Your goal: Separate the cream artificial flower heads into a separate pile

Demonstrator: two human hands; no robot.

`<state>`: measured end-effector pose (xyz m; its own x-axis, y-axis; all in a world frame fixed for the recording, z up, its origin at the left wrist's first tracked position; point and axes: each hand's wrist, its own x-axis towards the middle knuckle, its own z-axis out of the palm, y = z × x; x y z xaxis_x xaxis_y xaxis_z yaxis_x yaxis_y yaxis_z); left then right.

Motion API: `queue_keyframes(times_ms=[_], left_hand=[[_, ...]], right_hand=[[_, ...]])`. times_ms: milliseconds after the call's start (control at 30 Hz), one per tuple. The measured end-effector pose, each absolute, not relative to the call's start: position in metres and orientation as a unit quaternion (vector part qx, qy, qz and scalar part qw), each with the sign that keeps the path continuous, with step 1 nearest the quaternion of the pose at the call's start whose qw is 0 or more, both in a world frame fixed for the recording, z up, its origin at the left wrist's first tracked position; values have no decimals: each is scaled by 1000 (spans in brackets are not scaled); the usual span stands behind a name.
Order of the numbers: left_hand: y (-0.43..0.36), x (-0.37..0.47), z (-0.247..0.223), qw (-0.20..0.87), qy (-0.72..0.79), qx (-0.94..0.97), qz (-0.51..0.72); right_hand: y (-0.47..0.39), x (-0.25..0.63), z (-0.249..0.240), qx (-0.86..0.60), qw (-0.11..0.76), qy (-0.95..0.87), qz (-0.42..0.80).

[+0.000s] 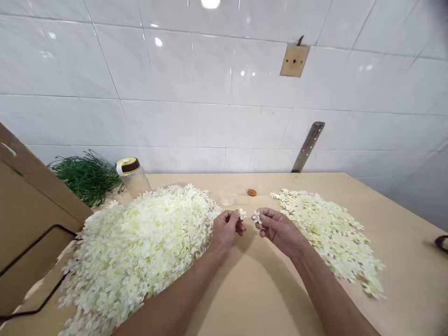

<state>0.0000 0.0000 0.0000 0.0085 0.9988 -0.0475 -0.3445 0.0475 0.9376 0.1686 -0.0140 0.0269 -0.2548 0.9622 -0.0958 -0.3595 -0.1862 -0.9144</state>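
My left hand (227, 227) pinches a small pale artificial flower (242, 213) between thumb and fingers, above the middle of the table. Close to its right, my right hand (278, 228) grips another small white artificial flower (256, 217) at its fingertips. The two flowers are a short gap apart. Beside my left forearm rises a big heap of white-green flowers (143, 238). To the right of my right hand lies a flatter spread of similar flowers (325, 233).
Behind my hands are a small clear dish (227, 198) and a reddish-brown round piece (251, 192). A jar with a yellow-brown lid (135, 177), green artificial stems (87, 175) and a cardboard box (38, 224) stand left. A metal bracket (308, 147) leans against the tiled wall.
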Motion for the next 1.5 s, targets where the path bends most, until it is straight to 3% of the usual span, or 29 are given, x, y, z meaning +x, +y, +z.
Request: queue_keyframes(times_ms=[133, 233, 367, 667, 867, 1500], left_hand=[[0, -1, -2, 639, 396, 346, 561], [1, 0, -3, 682, 369, 302, 554], [1, 1, -3, 707, 346, 282, 549], [-1, -1, 4, 721, 322, 286, 544], [-2, -2, 4, 723, 321, 285, 541], [3, -7, 3, 675, 343, 319, 570]], right_hand=[[-14, 165, 26, -455, 480, -473, 582], [-14, 158, 21, -547, 461, -549, 434], [-16, 152, 15, -564, 438, -614, 336], [-13, 156, 14, -548, 449, -487, 511], [-17, 158, 22, -508, 351, -506, 602], [-15, 163, 20, -538, 397, -510, 541]])
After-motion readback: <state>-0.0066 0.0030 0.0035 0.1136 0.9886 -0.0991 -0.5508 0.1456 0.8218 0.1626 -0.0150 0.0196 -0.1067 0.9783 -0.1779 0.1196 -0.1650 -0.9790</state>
